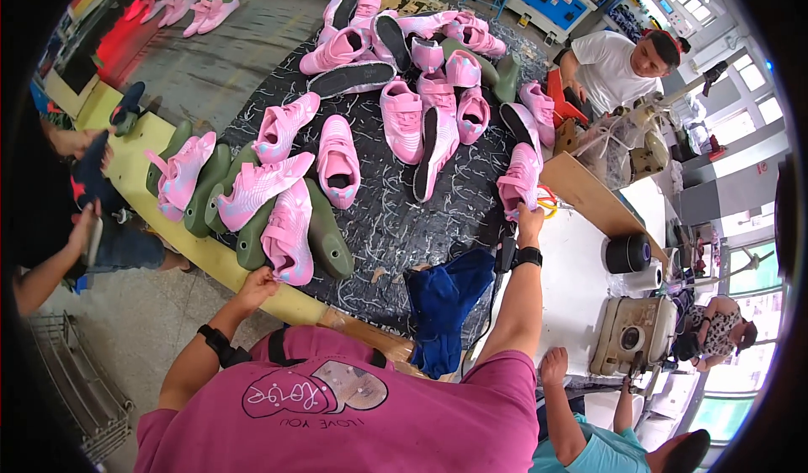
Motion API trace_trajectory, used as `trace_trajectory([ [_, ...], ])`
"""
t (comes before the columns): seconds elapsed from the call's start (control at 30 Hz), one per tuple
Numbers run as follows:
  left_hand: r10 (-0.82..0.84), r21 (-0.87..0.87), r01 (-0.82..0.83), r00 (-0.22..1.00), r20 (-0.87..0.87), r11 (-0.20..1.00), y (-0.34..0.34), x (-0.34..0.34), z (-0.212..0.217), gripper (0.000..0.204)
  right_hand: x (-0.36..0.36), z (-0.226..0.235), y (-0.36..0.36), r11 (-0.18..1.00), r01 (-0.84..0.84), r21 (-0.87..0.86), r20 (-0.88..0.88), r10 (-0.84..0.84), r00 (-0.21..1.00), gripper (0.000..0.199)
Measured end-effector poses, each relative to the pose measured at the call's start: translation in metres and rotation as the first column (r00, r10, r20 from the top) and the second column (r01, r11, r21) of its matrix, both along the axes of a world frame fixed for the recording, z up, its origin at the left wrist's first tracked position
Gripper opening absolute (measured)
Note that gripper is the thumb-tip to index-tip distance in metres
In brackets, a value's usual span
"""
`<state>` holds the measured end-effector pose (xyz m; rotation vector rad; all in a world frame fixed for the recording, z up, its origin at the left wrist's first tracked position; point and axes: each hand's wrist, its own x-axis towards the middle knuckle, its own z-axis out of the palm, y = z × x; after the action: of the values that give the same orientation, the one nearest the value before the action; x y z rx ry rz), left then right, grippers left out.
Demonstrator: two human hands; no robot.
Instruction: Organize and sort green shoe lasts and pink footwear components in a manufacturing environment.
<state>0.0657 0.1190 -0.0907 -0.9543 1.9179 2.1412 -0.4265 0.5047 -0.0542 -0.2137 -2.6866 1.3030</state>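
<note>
Reaching out over a dark speckled table (396,220), a person in a magenta shirt works among many pink shoes. Their left hand (257,284) rests at the near left, fingers curled onto a pink fabric shoe upper on a green plastic last (289,236). Their right hand (528,219) stretches to the right, fingers clamped on the heel of another pink fabric shoe upper (519,178). A crumpled blue cloth (444,305) hangs over the table's near edge between both forearms.
</note>
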Motion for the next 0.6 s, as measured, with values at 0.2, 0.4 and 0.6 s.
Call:
trace_trajectory([
  [0.2, 0.01, -0.035, -0.009, 0.999, 0.032, 0.999, 0.004, -0.008, 0.015, 0.01, 0.033, 0.01, -0.048, 0.963, -0.244, 0.118, 0.048, 0.24, 0.97, 0.051],
  [0.4, -0.051, -0.135, 0.04, 0.996, -0.079, 0.99, 0.008, 0.005, -0.005, 0.023, 0.081, 0.03, -0.059, 0.843, -0.462, 0.276, -0.15, 0.513, 0.845, 0.067],
  [0.6, 0.106, -0.124, -0.117, 0.99, -0.091, 0.985, 0.03, 0.026, 0.005, 0.019, 0.167, 0.082, -0.062, 0.566, -0.692, 0.448, -0.067, 0.793, 0.605, 0.056],
])
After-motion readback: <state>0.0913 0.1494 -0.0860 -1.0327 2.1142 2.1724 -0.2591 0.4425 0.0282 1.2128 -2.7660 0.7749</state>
